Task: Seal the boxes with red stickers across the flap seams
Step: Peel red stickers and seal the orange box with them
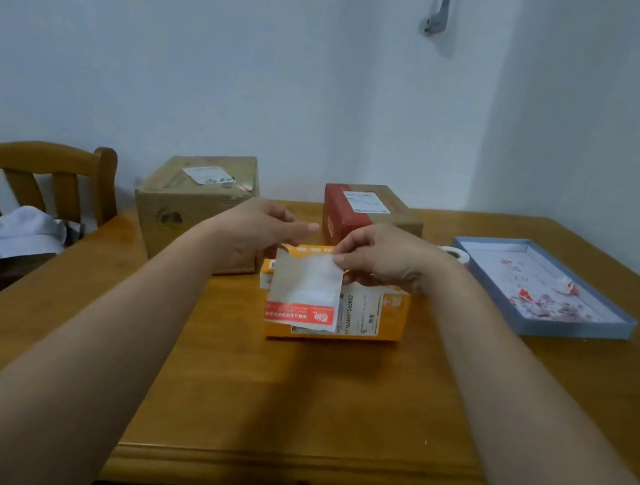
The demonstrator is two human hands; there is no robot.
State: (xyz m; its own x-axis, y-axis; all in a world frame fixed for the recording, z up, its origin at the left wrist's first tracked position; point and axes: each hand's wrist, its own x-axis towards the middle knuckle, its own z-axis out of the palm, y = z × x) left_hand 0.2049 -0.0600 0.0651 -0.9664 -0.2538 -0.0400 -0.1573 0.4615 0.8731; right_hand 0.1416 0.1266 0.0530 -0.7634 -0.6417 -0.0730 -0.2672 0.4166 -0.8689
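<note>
Table (282, 398): wood, honey-brown, smooth with a dull sheen, moulded front edge nearest you; it runs back into the room's corner.

Orange box (390, 319): glossy cardboard, flat and oblong, lying at 12 o'clock in front of you, a white printed shipping label with a barcode number on its top.

Sticker (305, 289): thin rectangular sheet, pale and matt on the side facing you, a red printed band along its lower edge. It hangs upright over the left part of the orange box; whether it touches the box cannot be told.

Your left hand (257, 227): fingers curled, pinching the sticker's top left edge.

Your right hand (382, 257): thumb and forefinger closed on the sticker's top right corner, other fingers curled beneath.

Brown box (192, 202): plain corrugated cardboard, cube-like, at 11 o'clock beyond your left hand, a white label on its top.

Red box (357, 212): cardboard, part red and part brown, at 12 to 1 o'clock behind your right hand, with a white label on top.

Roll (453, 254): white, round, just left of the tray, mostly hidden.

Tray (576, 330): shallow blue-walled rectangular lid at 2 o'clock, white inside, scattered with red and white paper scraps.

Chair (36, 171): wooden, curved back, at 10 o'clock beside the table, white cloth heaped on it.

Walls (215, 52): plain, pale, meeting in a corner at 1 o'clock; a grey plug and cable (437, 15) hang high up.
</note>
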